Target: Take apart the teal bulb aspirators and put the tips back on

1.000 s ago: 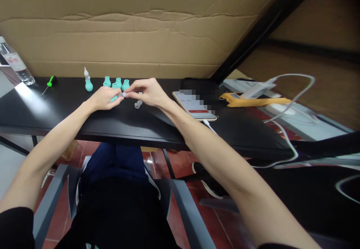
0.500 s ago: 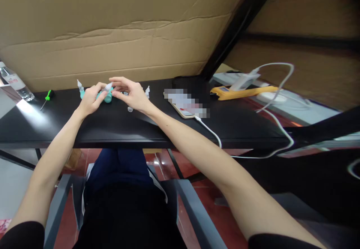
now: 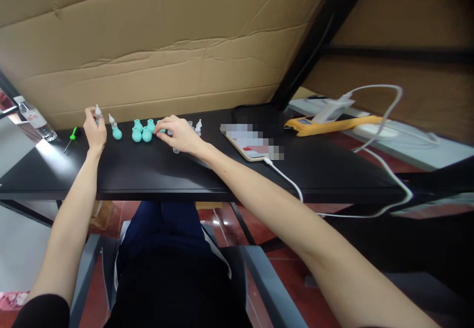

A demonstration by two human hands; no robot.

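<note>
At the left of the black table, my left hand [image 3: 95, 129] is closed around a nasal aspirator [image 3: 98, 111], its white tip pointing up and its teal bulb mostly hidden by the fingers. Another aspirator [image 3: 117, 133] with a teal bulb and white tip stands just right of that hand. Several teal bulbs [image 3: 146, 134] without tips are grouped farther right. My right hand [image 3: 179, 134] hovers at the right end of this group, fingers bent and slightly apart, close to a partly covered bulb. Beyond it are clear-white nozzle tips [image 3: 198, 127], some hidden behind the hand.
A green-handled screwdriver [image 3: 73, 134] and a water bottle [image 3: 37, 120] are at the left end of the table [image 3: 155, 172]. To the right lies a phone [image 3: 240, 143] on a white charging cable [image 3: 283, 174]. Cardboard [image 3: 166, 66] walls the back. A yellow device [image 3: 326, 124] rests at the right.
My left hand has carried the aspirator leftward, past the standing one. My right hand has separated from it and is now beside the bulbs, which have come into view. The camera view has shifted slightly.
</note>
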